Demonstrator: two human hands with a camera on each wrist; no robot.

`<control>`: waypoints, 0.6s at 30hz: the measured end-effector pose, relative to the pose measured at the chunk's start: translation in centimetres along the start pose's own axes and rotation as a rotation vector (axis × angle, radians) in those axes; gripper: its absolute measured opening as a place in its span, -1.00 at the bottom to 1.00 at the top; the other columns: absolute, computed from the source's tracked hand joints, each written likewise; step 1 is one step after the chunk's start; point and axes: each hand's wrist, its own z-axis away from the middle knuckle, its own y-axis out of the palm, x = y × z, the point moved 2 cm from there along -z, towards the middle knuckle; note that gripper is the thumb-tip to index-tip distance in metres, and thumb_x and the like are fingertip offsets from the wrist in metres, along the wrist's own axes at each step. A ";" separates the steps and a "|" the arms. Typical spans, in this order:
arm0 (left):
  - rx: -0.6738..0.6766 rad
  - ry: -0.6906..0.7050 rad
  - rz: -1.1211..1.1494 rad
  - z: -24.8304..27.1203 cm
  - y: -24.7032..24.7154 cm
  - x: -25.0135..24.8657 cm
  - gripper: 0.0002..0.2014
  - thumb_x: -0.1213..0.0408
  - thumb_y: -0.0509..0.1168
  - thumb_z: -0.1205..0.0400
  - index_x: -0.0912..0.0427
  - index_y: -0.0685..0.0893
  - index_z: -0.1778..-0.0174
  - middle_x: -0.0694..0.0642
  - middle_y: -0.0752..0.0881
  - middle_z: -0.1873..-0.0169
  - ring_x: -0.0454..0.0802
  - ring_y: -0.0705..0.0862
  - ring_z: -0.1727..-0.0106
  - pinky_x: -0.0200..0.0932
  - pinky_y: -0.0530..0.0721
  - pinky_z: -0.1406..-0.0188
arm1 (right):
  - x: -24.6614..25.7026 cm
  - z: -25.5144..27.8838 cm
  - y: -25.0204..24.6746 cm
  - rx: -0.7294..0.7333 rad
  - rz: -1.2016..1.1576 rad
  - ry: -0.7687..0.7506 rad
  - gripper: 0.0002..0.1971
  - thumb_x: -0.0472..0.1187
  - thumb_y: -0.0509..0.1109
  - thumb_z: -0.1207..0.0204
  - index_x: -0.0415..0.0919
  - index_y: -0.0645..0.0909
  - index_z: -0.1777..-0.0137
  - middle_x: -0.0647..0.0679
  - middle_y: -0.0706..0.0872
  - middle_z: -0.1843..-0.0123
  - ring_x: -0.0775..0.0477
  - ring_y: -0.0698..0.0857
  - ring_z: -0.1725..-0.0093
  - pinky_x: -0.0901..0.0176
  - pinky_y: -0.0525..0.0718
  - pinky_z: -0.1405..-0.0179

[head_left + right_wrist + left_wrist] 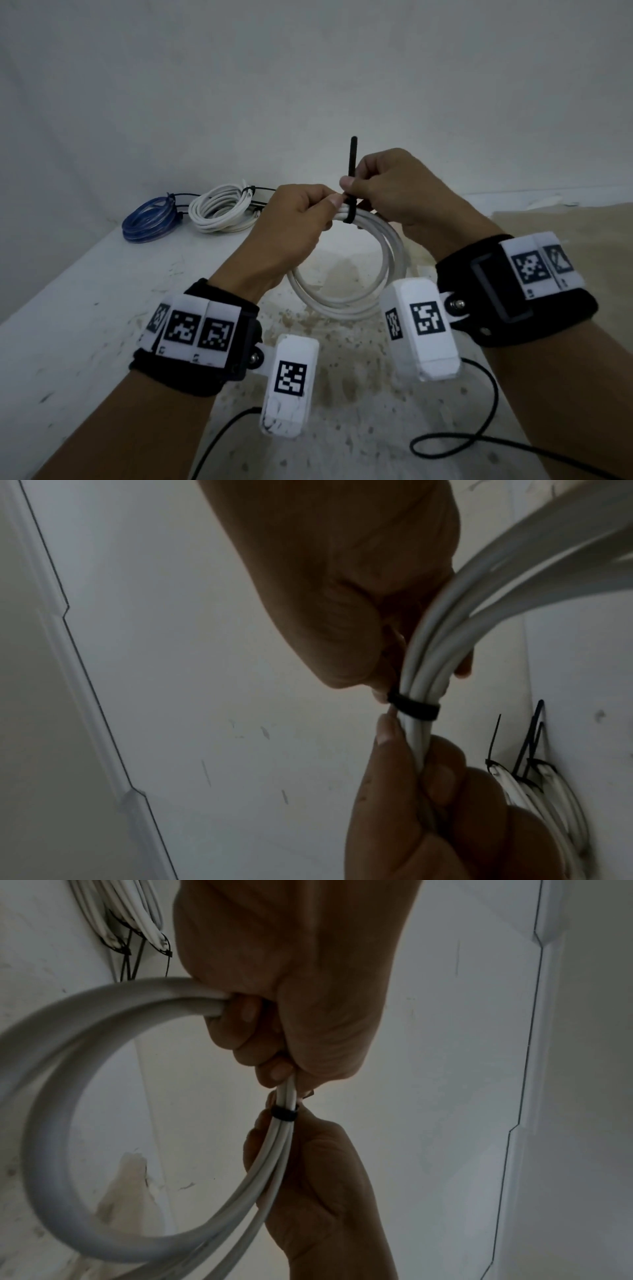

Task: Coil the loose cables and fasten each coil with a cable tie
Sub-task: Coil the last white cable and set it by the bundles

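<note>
Held above the stained white table [85, 308]: a white cable coil [346, 301]. Left hand [291, 233] curled round its top strands. Right hand [387, 192] pinches the black cable tie [352, 171] wrapped there, tail pointing up. Farther back, on the table: a tied white coil [219, 212] beside a tied blue coil [150, 222].

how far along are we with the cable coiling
Done: blue coil and white coil lie tied on the table. In hand: left hand grips a third white coil; right hand pinches the black tie looped round it. Left: tightening. No loose cables in view.
</note>
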 end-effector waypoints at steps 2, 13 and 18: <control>-0.012 0.000 -0.025 -0.1 0.0 0.3 -0.73 0.25 0.21 -0.74 0.22 0.76 0.18 -0.16 0.47 0.64 -0.22 0.35 0.58 -0.31 0.31 0.56 | -0.4 -0.3 0.3 -0.067 0.099 -0.024 -0.70 -0.16 0.49 -0.54 -0.17 0.55 0.39 -0.05 0.70 0.36 0.02 0.62 0.39 0.21 0.55 0.34; -0.012 -0.073 0.010 -0.1 -1.2 1.0 -0.72 0.21 0.19 -0.75 0.24 0.77 0.08 -0.19 0.46 0.65 -0.27 0.37 0.61 -0.41 0.28 0.62 | -0.7 0.2 2.4 0.000 -0.135 -0.023 -0.76 -0.08 0.36 -0.66 -0.26 0.60 0.10 -0.30 0.79 0.12 -0.33 0.81 0.21 -0.28 0.82 0.15; -0.044 -0.133 -0.002 0.7 -5.0 0.8 -0.75 0.16 0.20 -0.75 0.22 0.71 0.02 -0.19 0.57 0.56 -0.32 0.47 0.59 -0.41 0.33 0.60 | 2.0 1.4 4.3 0.429 -0.209 0.148 -0.60 0.14 0.20 -0.72 -0.22 0.61 0.01 -0.11 0.64 0.41 0.01 0.45 0.56 0.17 0.53 0.52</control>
